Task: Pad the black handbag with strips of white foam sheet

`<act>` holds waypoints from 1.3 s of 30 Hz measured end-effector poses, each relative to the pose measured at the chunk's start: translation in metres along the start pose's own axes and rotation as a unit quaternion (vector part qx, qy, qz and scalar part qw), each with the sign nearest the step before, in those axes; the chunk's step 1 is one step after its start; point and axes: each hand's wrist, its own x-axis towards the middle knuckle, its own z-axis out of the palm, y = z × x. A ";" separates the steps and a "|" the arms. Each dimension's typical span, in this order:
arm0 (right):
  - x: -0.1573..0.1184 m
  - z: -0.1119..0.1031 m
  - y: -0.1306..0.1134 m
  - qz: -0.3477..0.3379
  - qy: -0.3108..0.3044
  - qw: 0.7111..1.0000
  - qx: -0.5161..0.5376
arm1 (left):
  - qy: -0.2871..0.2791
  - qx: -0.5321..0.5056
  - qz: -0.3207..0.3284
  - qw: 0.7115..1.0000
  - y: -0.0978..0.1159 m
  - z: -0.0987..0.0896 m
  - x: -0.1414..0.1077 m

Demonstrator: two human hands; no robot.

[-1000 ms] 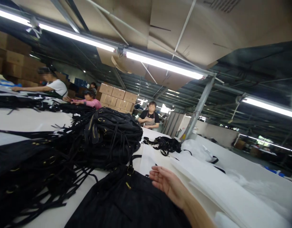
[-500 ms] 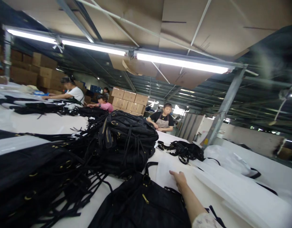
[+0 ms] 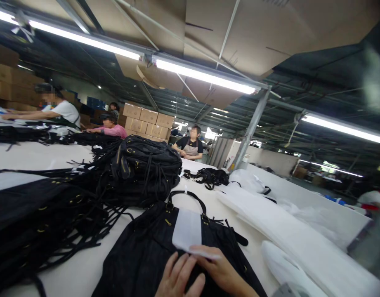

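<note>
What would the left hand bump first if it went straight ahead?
The left hand would probably meet the white sheet on the black bag first, though depth is unclear.

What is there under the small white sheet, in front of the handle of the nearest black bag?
The black bag is under the white sheet; its fabric shows on both sides. What the sheet covers directly cannot be seen.
</note>
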 end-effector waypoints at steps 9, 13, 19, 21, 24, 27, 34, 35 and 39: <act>-0.051 0.030 -0.006 -0.062 -0.047 0.976 -0.205 | 0.002 0.081 -0.066 0.995 0.019 -0.033 0.000; -0.053 0.033 0.005 -0.048 -0.036 0.961 -0.270 | -0.087 0.008 -0.048 0.995 0.020 -0.035 -0.010; -0.084 0.040 -0.012 -0.045 -0.065 0.952 -0.297 | -0.141 -0.038 -0.020 0.989 0.022 -0.049 -0.014; -0.103 0.037 -0.022 -0.043 -0.102 0.956 -0.273 | -0.171 -0.061 -0.020 0.983 0.024 -0.057 -0.011; -0.127 0.031 -0.036 -0.058 -0.182 0.946 -0.260 | -0.229 -0.099 -0.024 0.968 0.025 -0.074 -0.007; -0.137 0.032 -0.047 -0.067 -0.214 0.929 -0.294 | -0.271 -0.147 -0.014 0.951 0.022 -0.092 -0.005; -0.132 0.046 -0.046 -0.137 -0.179 0.878 -0.422 | -0.315 -0.187 0.041 0.930 0.010 -0.107 -0.006; -0.131 0.046 -0.045 -0.157 -0.178 0.866 -0.440 | -0.314 -0.190 0.043 0.929 0.010 -0.106 -0.006; -0.126 0.043 -0.046 -0.213 -0.191 0.816 -0.501 | -0.309 -0.177 0.040 0.933 0.010 -0.104 -0.007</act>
